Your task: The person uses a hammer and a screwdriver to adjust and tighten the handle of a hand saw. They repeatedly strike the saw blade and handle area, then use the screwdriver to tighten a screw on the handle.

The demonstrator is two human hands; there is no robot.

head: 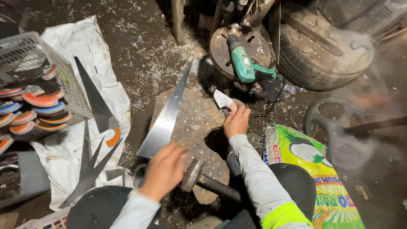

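Seated over a stone slab, the right hand pinches a small steel blank flat against it for steadiness. The left hand, fingers loosely curled, reaches the saw blade lying alongside; a hammer rests between.

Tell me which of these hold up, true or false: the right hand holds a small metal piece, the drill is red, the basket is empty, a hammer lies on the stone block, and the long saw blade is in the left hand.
1. The right hand holds a small metal piece. True.
2. The drill is red. False: it is green.
3. The basket is empty. False: it holds colourful handle pieces.
4. A hammer lies on the stone block. True.
5. The saw blade is in the left hand. False: it lies on the block, beside that hand.
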